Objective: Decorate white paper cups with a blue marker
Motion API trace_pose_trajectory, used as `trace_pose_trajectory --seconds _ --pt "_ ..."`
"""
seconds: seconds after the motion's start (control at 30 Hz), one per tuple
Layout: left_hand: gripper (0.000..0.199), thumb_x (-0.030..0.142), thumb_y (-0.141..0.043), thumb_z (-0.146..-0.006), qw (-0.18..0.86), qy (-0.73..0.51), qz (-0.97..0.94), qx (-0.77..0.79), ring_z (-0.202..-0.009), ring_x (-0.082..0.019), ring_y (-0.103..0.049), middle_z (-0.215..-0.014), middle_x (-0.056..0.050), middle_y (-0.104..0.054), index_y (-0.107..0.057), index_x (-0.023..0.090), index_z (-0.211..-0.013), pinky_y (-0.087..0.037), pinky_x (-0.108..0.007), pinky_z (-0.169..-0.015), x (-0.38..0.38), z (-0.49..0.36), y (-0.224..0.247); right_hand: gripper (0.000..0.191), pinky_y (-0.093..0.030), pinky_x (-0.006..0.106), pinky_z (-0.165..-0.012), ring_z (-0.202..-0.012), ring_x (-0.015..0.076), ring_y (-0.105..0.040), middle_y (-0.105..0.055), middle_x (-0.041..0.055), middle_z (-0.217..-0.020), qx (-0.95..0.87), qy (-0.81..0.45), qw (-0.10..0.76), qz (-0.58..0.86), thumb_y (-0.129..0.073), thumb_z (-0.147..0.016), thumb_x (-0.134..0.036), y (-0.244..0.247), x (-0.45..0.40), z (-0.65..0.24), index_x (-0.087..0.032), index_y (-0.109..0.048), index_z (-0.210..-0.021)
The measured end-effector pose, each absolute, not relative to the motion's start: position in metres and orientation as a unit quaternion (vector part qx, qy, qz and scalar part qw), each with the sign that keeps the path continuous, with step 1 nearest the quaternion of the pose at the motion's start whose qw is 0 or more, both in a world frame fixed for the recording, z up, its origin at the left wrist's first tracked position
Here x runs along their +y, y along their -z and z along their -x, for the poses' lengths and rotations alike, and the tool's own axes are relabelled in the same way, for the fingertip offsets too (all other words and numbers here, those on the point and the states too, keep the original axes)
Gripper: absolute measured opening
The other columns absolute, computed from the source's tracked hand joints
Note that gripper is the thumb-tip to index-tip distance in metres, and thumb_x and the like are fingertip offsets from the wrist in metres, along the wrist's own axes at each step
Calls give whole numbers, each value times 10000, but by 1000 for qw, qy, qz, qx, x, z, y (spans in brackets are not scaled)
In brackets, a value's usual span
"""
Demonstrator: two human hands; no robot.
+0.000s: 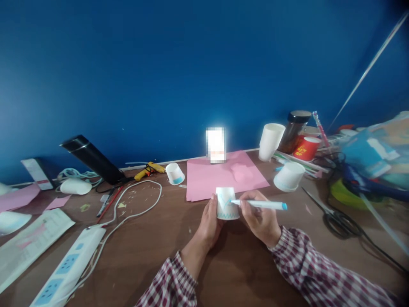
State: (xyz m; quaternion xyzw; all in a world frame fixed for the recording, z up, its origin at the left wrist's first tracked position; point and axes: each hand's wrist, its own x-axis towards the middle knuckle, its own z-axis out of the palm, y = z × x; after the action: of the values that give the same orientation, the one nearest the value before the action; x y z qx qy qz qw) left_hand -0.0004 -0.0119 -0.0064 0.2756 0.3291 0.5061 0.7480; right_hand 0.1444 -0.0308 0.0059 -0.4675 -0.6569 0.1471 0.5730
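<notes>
A white paper cup (226,209) is upside down, its wide rim toward the table, with my left hand (210,221) closed around its left side. Light blue zigzags ring the cup near the rim, and thin curved blue lines cross its wall. My right hand (260,219) grips a white marker (266,205) with a light blue end. The marker's tip points left and meets the cup's wall, or comes very close to it. Behind the cup lie sheets of pink paper (207,181).
Several paper cups stand around, one white cup (289,176) at right. Black scissors (340,224) lie farther right. At left are a power strip (68,264) with its looping cord, a black cylinder (92,157) and a yellow glue gun (148,170). A bright blurred screen (216,145) stands at the wall.
</notes>
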Motion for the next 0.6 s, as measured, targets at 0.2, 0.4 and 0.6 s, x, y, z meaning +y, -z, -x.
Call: trace_pose_trajectory --seconds 0.2,0.4,0.6 --pt "491 566 -595 -856 747 -503 -280 333 -850 -229 -635 -933 -112 -728 -696 109 -1007 -478 -357 -827 -12 0 5 61 -476 208 -501 -569 119 -584 -609 -2 -718 -658 -133 579 462 -554 -913 -210 -9 -31 -144 -200 -575 -857" --pt "492 565 -612 -845 747 -509 -271 332 -849 -223 -636 -941 -110 -722 -691 105 -1003 -475 -354 -834 -12 0 5 75 -458 204 -453 -520 115 -560 -599 -5 -686 -654 -140 580 465 -544 -917 -227 -10 -32 -143 -196 -573 -855" --pt "498 565 -624 -837 747 -509 -269 333 -833 -223 -638 -924 -111 -724 -689 100 -1001 -468 -353 -828 -12 -1 5 79 -472 214 -456 -536 128 -582 -610 3 -690 -651 -145 578 470 -547 -913 -240 -9 -31 -143 -198 -577 -854"
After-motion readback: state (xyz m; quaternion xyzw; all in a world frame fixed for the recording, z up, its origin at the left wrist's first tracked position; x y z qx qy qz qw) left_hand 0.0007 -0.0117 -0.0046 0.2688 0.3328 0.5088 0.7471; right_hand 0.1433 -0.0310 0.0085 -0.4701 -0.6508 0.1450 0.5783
